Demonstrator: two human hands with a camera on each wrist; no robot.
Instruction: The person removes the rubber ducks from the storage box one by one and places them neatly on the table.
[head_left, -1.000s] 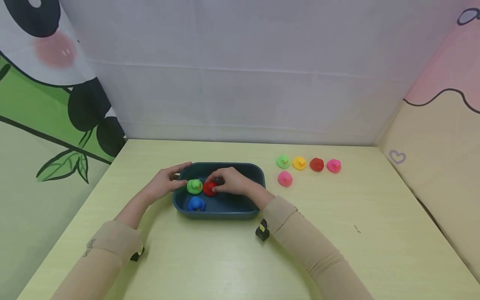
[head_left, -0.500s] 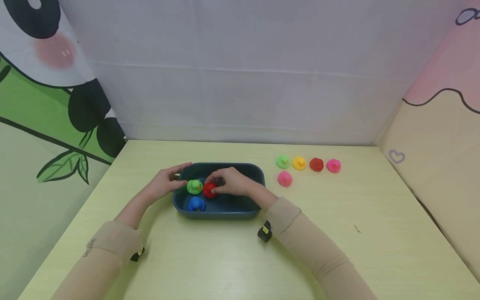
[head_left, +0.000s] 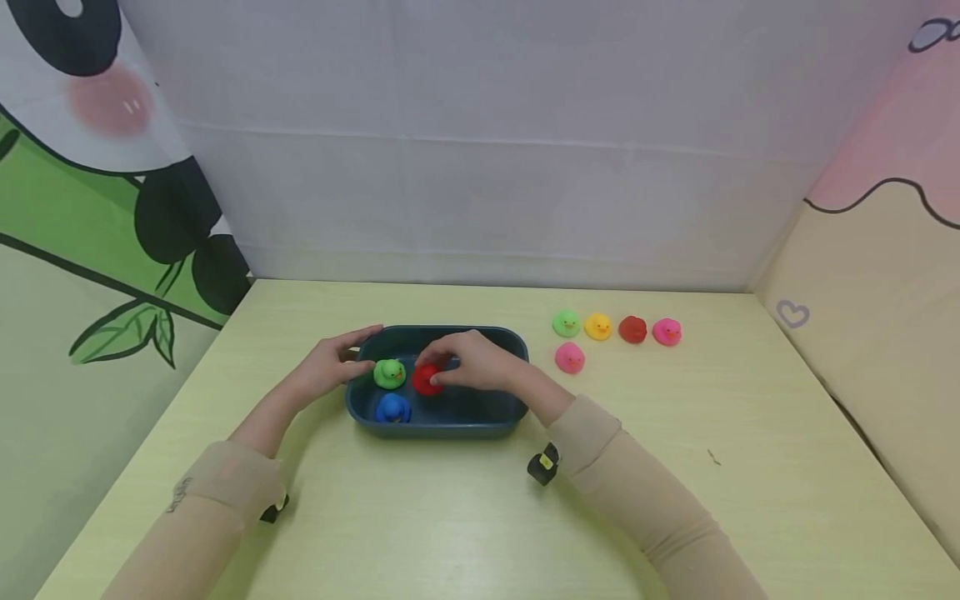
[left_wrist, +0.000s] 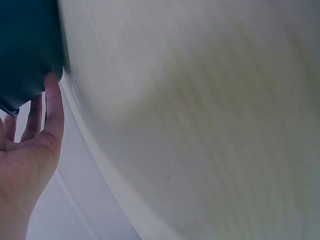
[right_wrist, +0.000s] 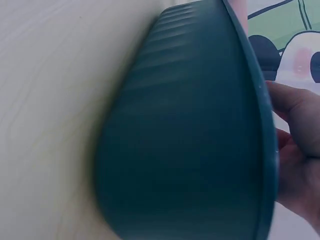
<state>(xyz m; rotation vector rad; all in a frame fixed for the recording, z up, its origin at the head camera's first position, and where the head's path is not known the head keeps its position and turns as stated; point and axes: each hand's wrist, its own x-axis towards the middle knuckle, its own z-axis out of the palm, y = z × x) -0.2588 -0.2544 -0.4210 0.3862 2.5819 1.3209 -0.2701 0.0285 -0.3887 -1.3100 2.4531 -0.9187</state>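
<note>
A dark teal plastic basin [head_left: 480,431] sits on the table, holding a green rubber duck [head_left: 389,374], a blue rubber duck [head_left: 393,408] and a red rubber duck [head_left: 424,381]. My left hand [head_left: 324,369] grips the basin's left end, thumb at the rim; in the left wrist view its fingers [left_wrist: 54,107] touch the outer wall. Inside the basin, my right hand [head_left: 477,362] pinches the red duck between thumb and fingers. In the right wrist view the basin's wall [right_wrist: 185,130] hides the fingertips and the duck.
Right of the basin, a light green duck [head_left: 566,323], a yellow duck [head_left: 597,326], a dark red duck [head_left: 632,329] and a pink duck [head_left: 667,332] stand in a row. Another pink duck [head_left: 570,357] is in front of the row. A pale wall [head_left: 495,208] closes the table's back.
My right hand has shifted slightly right with the red duck, widening the gap to the green duck. My left hand and the basin have stayed in place.
</note>
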